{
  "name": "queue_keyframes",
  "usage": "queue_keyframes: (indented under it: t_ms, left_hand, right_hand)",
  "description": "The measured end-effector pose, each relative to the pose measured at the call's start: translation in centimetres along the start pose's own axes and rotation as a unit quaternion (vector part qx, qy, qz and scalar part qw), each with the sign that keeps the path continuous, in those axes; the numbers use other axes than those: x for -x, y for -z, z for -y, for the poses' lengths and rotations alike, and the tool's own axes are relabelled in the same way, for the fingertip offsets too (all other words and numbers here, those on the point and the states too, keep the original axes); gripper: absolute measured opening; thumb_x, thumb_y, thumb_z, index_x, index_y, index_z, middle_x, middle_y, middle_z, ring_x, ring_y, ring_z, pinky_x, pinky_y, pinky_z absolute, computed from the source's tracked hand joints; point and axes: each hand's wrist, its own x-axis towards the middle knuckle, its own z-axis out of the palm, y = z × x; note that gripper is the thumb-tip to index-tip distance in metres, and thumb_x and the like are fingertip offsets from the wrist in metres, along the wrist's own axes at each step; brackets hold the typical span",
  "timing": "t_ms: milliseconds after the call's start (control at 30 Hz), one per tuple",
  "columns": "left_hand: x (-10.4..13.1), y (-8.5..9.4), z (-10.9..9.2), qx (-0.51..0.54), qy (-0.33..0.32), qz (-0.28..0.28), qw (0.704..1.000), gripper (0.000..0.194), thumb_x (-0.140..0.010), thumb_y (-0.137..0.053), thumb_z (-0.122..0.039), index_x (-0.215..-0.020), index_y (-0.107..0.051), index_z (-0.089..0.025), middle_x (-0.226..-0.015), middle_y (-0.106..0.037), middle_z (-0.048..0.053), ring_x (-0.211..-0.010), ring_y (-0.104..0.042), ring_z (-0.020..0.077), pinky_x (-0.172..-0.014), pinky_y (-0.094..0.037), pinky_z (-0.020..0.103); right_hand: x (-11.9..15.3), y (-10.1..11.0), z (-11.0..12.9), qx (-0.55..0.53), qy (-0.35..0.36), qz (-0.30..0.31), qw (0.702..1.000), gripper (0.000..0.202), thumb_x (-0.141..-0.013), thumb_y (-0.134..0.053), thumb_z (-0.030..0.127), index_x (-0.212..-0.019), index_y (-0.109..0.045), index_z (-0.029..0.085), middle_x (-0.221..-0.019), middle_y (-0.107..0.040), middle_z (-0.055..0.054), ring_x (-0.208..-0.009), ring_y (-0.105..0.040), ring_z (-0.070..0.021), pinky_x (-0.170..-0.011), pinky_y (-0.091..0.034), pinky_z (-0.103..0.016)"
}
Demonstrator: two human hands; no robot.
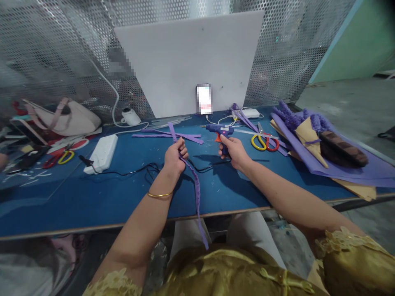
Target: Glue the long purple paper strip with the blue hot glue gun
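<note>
At the far left of the blue bench [138,205], a pale handbag [82,119] is set down, with red-and-yellow-handled scissors [66,157] lying nearer. To their right a white power strip [106,150] is placed at an angle, a black plug [85,160] being fitted at its near end and a black cable being led off to the right. Farther back, loose purple strips [191,137] are laid flat and crossed. In front of them a narrow purple strip [197,185] is pinched in the closed fingers of the left hand [176,157] — its short end is pointed away from the body, and its long, crinkled end is hung down past the bench's near edge. Right of this, a dark blue glue gun [226,130] is gripped by its handle in the curled fingers of the right hand [233,152], its nozzle turned leftward and held apart from the strip. Beyond, another pair of scissors [259,142] is seen; at far right, purple flowers [286,117] are rested on purple paper [314,162] — beside a brown checked case [344,150].
</note>
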Motion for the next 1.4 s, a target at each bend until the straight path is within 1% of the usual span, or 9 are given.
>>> queue_keyframes:
  t_ms: [200, 400, 500, 667, 800, 967, 1100, 1300, 1400]
  left_hand:
    - [0.08, -0.13, 0.32, -0.046, -0.028, 0.009, 0.999, 0.048, -0.085, -0.069, -0.035, -0.053, -0.038, -0.018, -0.044, -0.024, -0.010, -0.033, -0.024, 0.0027, -0.034, -0.016, 0.016]
    - [0.13, -0.26, 0.81, -0.089, -0.064, -0.030, 0.994, 0.025, -0.063, -0.085, -0.022, -0.072, -0.064, -0.012, -0.063, -0.061, -0.001, -0.043, -0.046, 0.0022, -0.037, -0.023, 0.014]
    - [0.07, -0.12, 0.75, -0.071, -0.042, -0.020, 0.996, 0.030, -0.065, -0.085, -0.024, -0.063, -0.057, -0.013, -0.054, -0.053, -0.005, -0.039, -0.039, 0.0012, -0.036, -0.020, 0.014]
    - [0.15, -0.13, 0.40, -0.048, 0.002, 0.040, 0.998, 0.053, -0.085, -0.070, -0.038, -0.051, -0.035, -0.018, -0.043, -0.025, -0.010, -0.033, -0.020, 0.0018, -0.034, -0.012, 0.016]
    - [0.26, -0.29, 0.36, -0.041, 0.006, 0.044, 0.998, 0.059, -0.085, -0.068, -0.049, -0.051, -0.031, -0.018, -0.044, -0.023, -0.010, -0.033, -0.020, 0.0022, -0.034, -0.013, 0.017]
    - [0.32, -0.42, 0.53, -0.017, -0.001, 0.064, 0.998, 0.034, -0.077, -0.080, -0.032, -0.063, -0.054, -0.014, -0.053, -0.044, -0.007, -0.038, -0.033, 0.0009, -0.036, -0.020, 0.014]
    - [0.43, -0.49, 0.65, -0.036, -0.012, 0.036, 0.999, 0.020, -0.070, -0.083, -0.017, -0.075, -0.064, -0.011, -0.062, -0.058, -0.003, -0.040, -0.039, -0.0003, -0.036, -0.023, 0.013]
    - [0.34, -0.41, 0.47, -0.034, 0.030, 0.048, 0.998, 0.051, -0.084, -0.071, -0.040, -0.052, -0.039, -0.017, -0.043, -0.028, -0.010, -0.032, -0.020, 0.0016, -0.033, -0.013, 0.016]
    - [0.22, -0.25, 0.42, -0.029, 0.030, 0.050, 0.998, 0.059, -0.090, -0.062, -0.046, -0.049, -0.028, -0.019, -0.042, -0.021, -0.009, -0.032, -0.016, 0.0032, -0.032, -0.012, 0.017]
  right_hand:
    - [0.02, 0.07, 0.04, 0.014, -0.004, 0.012, 1.000, 0.025, -0.090, -0.062, 0.037, -0.076, -0.052, 0.018, -0.061, -0.053, 0.004, -0.045, -0.054, -0.0077, -0.036, -0.040, -0.018]
    - [0.00, 0.15, -0.09, 0.024, -0.008, 0.016, 1.000, 0.028, -0.086, -0.066, 0.041, -0.076, -0.052, 0.019, -0.061, -0.054, 0.005, -0.045, -0.055, -0.0077, -0.036, -0.040, -0.018]
    - [0.00, 0.16, -0.12, 0.028, -0.007, 0.019, 0.999, 0.027, -0.087, -0.065, 0.040, -0.077, -0.053, 0.019, -0.061, -0.053, 0.005, -0.045, -0.055, -0.0079, -0.036, -0.040, -0.018]
    - [-0.05, 0.14, -0.28, 0.041, -0.009, 0.026, 0.999, 0.029, -0.085, -0.067, 0.044, -0.077, -0.053, 0.019, -0.061, -0.053, 0.005, -0.045, -0.055, -0.0079, -0.036, -0.040, -0.018]
    - [-0.12, 0.14, -0.41, 0.049, -0.008, 0.029, 0.998, 0.030, -0.084, -0.067, 0.044, -0.077, -0.052, 0.019, -0.060, -0.053, 0.005, -0.045, -0.055, -0.0078, -0.036, -0.039, -0.018]
    - [-0.21, 0.19, -0.51, 0.057, -0.005, 0.032, 0.998, 0.028, -0.086, -0.065, 0.041, -0.077, -0.052, 0.019, -0.060, -0.053, 0.005, -0.044, -0.056, -0.0080, -0.035, -0.039, -0.018]
    - [-0.24, 0.21, -0.66, 0.058, 0.000, 0.042, 0.997, 0.030, -0.084, -0.068, 0.043, -0.077, -0.051, 0.020, -0.060, -0.053, 0.006, -0.045, -0.056, -0.0078, -0.035, -0.039, -0.017]
    - [-0.21, 0.17, -0.78, 0.064, 0.000, 0.047, 0.997, 0.030, -0.083, -0.069, 0.044, -0.077, -0.052, 0.020, -0.059, -0.054, 0.006, -0.045, -0.055, -0.0080, -0.035, -0.039, -0.018]
    - [-0.17, 0.13, -0.74, 0.067, 0.003, 0.048, 0.997, 0.030, -0.082, -0.070, 0.044, -0.076, -0.052, 0.020, -0.060, -0.054, 0.005, -0.045, -0.055, -0.0085, -0.035, -0.039, -0.018]
